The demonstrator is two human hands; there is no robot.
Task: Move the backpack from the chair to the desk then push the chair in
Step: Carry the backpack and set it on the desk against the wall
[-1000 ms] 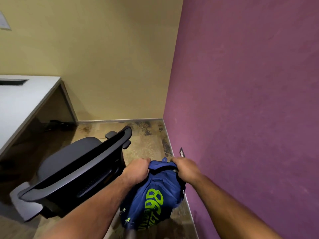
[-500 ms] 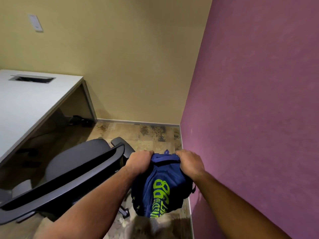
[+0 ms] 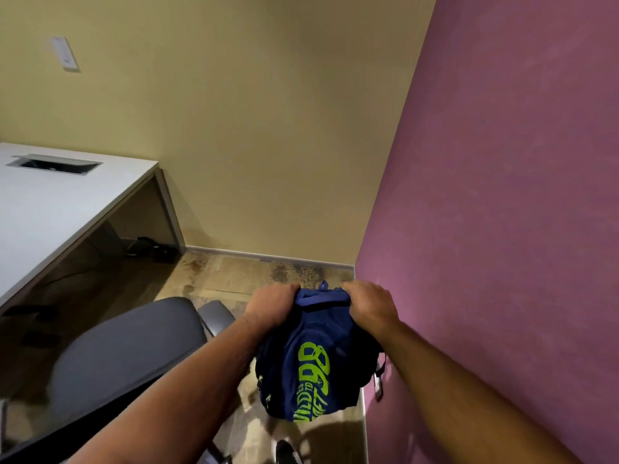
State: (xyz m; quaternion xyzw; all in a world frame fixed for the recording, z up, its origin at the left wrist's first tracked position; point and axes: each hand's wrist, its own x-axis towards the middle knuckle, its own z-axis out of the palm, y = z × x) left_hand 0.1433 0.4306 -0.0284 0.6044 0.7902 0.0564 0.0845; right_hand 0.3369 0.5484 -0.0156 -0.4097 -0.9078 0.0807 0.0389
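A dark blue backpack [image 3: 315, 360] with lime-green lettering hangs in the air above the floor, right of the chair and close to the purple wall. My left hand [image 3: 273, 304] grips its top left edge and my right hand [image 3: 370, 304] grips its top right edge. The black office chair [image 3: 127, 349] stands at lower left with its seat bare, its armrest just left of my left wrist. The white desk [image 3: 57, 209] reaches in from the left edge, well left of the backpack.
A purple wall [image 3: 502, 229] runs close along my right side and a beige wall [image 3: 251, 128] closes the far end. A cable cutout [image 3: 55, 164] sits in the desk top. Cables lie on the floor under the desk [image 3: 150, 247]. The floor is mottled tile.
The view has swung left and up, bringing more of the desk into sight. The backpack, held by both hands, has risen a little and sits clear of the chair back.
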